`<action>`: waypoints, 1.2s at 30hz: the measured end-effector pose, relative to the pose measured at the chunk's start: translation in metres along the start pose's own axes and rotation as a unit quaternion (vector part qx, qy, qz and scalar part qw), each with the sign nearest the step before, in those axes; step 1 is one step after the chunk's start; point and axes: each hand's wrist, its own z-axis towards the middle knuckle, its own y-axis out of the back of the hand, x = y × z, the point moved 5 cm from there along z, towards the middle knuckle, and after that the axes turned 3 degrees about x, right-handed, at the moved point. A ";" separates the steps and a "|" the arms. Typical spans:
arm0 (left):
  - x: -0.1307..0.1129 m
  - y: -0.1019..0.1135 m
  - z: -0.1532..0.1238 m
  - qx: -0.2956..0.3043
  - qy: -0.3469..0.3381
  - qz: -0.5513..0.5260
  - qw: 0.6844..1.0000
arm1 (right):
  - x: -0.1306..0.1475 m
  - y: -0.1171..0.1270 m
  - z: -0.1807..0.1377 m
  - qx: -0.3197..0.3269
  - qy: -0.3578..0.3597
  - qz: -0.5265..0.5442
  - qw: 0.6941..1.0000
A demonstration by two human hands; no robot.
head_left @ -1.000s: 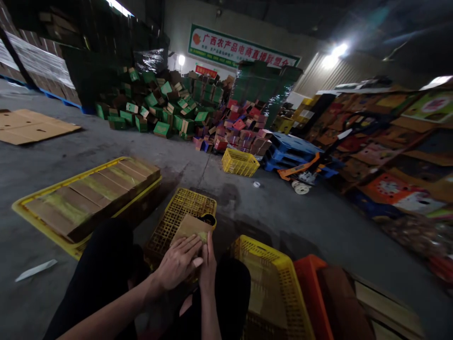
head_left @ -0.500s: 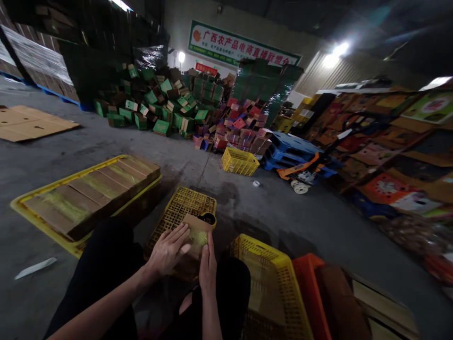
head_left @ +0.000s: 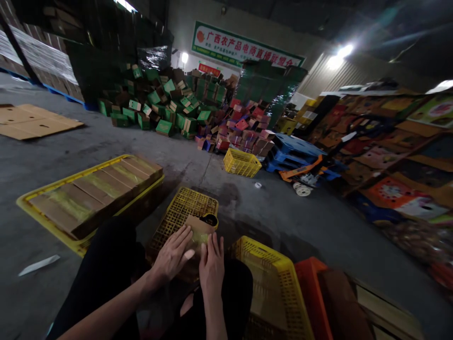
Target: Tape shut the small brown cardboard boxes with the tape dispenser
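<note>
A small brown cardboard box (head_left: pixel 198 230) with a yellowish tape strip on top lies on an upturned yellow plastic crate (head_left: pixel 182 212) in front of my knees. My left hand (head_left: pixel 172 255) rests flat on the box's left part, fingers stretched out. My right hand (head_left: pixel 211 263) lies at the box's near right edge, fingers extended and slightly apart. A dark roll of tape (head_left: pixel 210 220) sits at the box's far right corner.
A yellow crate (head_left: pixel 272 288) and an orange crate (head_left: pixel 314 293) stand at my right. A yellow tray of taped cardboard boxes (head_left: pixel 90 196) lies at the left. Farther off: another yellow crate (head_left: pixel 240 162), blue pallets (head_left: pixel 293 151), heaps of green and red boxes (head_left: pixel 170 108).
My left hand slid from the box's near right corner to its left part. My right hand turned from edge-on to flat, fingers spread. The view shifted slightly.
</note>
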 end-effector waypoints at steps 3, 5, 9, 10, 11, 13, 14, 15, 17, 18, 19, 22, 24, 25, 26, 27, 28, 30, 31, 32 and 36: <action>0.002 -0.001 -0.001 0.004 -0.017 -0.034 0.999 | 0.003 -0.003 0.002 0.012 0.007 -0.022 1.000; 0.004 -0.002 -0.002 0.008 -0.017 -0.049 0.999 | 0.002 -0.006 0.002 0.021 0.007 -0.026 0.999; 0.008 -0.003 -0.002 0.014 -0.017 -0.061 0.998 | -0.001 -0.010 0.001 0.036 0.007 -0.012 0.999; 0.009 -0.003 -0.002 0.014 -0.018 -0.062 0.998 | -0.001 -0.011 0.001 0.040 0.004 -0.005 0.999; 0.009 -0.003 -0.002 0.015 -0.020 -0.063 0.998 | -0.002 -0.011 0.001 0.043 0.001 0.004 0.999; 0.011 -0.001 -0.002 0.020 -0.023 -0.066 0.997 | -0.002 -0.012 0.001 0.053 -0.008 0.024 0.998; 0.012 0.001 -0.002 0.024 -0.024 -0.067 0.997 | -0.001 -0.011 0.002 0.058 -0.011 0.034 0.998; 0.013 0.002 -0.002 0.028 -0.025 -0.069 0.997 | 0.000 -0.011 0.003 0.063 -0.014 0.041 0.997; 0.014 0.006 -0.002 0.036 -0.026 -0.070 0.997 | 0.002 -0.010 0.004 0.071 -0.015 0.049 0.996; 0.014 0.007 -0.001 0.038 -0.028 -0.069 0.997 | 0.003 -0.009 0.005 0.073 -0.013 0.050 0.996; 0.015 0.008 -0.001 0.039 -0.028 -0.066 0.997 | 0.004 -0.008 0.005 0.074 -0.011 0.049 0.996; 0.016 0.009 0.001 0.041 -0.027 -0.048 0.998 | 0.009 -0.006 0.006 0.079 -0.002 0.049 0.996; 0.018 0.008 0.004 0.045 -0.014 -0.033 0.998 | 0.011 -0.005 0.006 0.083 0.004 0.052 0.995; 0.019 0.007 0.005 0.048 -0.004 -0.025 0.999 | 0.012 -0.005 0.006 0.082 0.006 0.055 0.995; 0.021 0.006 0.006 0.051 0.006 -0.019 0.998 | 0.012 -0.004 0.006 0.080 0.007 0.058 0.995; 0.022 0.005 0.006 0.054 0.013 -0.015 0.998 | 0.013 -0.004 0.006 0.077 0.009 0.061 0.995; 0.023 0.003 0.007 0.055 0.017 -0.013 0.998 | 0.013 -0.003 0.005 0.073 0.010 0.062 0.995; 0.024 0.002 0.006 0.047 0.019 -0.018 0.999 | 0.013 -0.001 0.005 0.070 0.012 0.060 0.996; 0.024 0.001 0.006 0.039 0.022 -0.022 0.999 | 0.014 -0.001 0.004 0.072 0.013 0.055 0.996; 0.024 0.000 0.004 0.030 0.025 -0.027 0.999 | 0.015 0.000 0.004 0.074 0.014 0.046 0.996; 0.023 -0.005 0.000 0.005 0.035 -0.051 0.998 | 0.023 0.001 0.005 0.060 0.026 -0.010 0.998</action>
